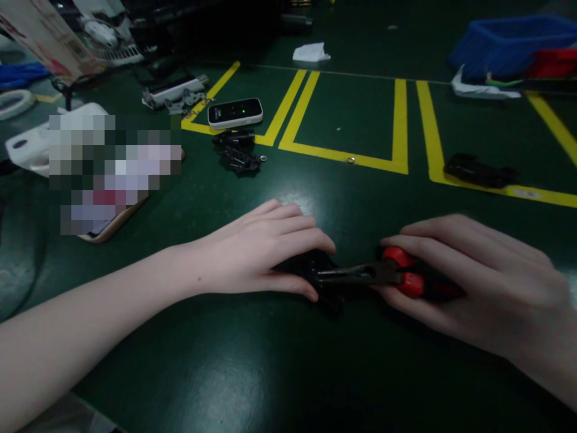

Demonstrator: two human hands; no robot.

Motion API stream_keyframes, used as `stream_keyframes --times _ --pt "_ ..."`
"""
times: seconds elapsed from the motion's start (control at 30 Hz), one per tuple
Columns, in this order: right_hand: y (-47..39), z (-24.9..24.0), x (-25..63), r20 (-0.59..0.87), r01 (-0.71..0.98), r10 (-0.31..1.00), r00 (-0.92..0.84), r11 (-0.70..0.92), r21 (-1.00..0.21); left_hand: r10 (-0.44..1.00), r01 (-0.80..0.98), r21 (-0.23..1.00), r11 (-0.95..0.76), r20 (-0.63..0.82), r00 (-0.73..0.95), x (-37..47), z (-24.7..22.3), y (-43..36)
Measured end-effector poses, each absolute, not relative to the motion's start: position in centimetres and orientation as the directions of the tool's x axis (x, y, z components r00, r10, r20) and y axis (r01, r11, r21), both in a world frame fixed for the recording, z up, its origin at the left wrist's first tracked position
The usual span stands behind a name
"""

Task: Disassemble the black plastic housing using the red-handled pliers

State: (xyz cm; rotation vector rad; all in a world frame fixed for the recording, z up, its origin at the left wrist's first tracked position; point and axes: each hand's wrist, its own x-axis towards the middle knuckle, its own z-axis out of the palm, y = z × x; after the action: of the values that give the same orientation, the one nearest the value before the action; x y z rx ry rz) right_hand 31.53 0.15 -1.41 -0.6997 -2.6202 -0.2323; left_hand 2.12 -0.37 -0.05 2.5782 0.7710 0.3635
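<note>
My left hand [279, 240] curls over a black plastic part [311, 264] on the green table and grips it between thumb and fingers. Much of the part lies hidden under the palm. My right hand [473, 276] is wrapped round the red handles of needle-nose pliers [378, 273]. The pliers' metal jaws point left and reach the black part close to my left fingertips. Whether the jaws pinch anything small there, I cannot make out.
Beyond my hands lie several black plastic parts [238, 157], a small black-and-white device [235, 113] with a green light, and a metal ring [350, 160]. A phone [135, 180] rests at left. Another black part [478, 171] and a blue bin [509, 45] are at right.
</note>
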Motion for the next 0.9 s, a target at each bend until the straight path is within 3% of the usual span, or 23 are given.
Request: stream_keyframes --times 0.13,0.27,0.6,0.9 --pt "0.18 -1.42 31.58 0.423 0.534 0.472 -0.773 0.845 0.033 0.566 0.464 0.449 -0.764 0.120 0.816 2.05 -0.04 -0.33" --pt "0.17 -1.38 31.61 0.429 0.492 0.421 -0.799 0.868 0.064 0.538 0.442 0.430 -0.787 0.130 0.833 1.99 -0.15 -0.33" --pt "-0.03 -1.44 31.39 0.387 0.511 0.479 -0.788 0.859 -0.026 0.524 0.439 0.403 -0.803 0.126 0.842 1.99 -0.08 -0.33" --pt "-0.54 -0.78 31.44 0.382 0.525 0.470 -0.796 0.849 0.050 0.529 0.443 0.463 -0.767 0.067 0.846 2.20 0.13 -0.26"
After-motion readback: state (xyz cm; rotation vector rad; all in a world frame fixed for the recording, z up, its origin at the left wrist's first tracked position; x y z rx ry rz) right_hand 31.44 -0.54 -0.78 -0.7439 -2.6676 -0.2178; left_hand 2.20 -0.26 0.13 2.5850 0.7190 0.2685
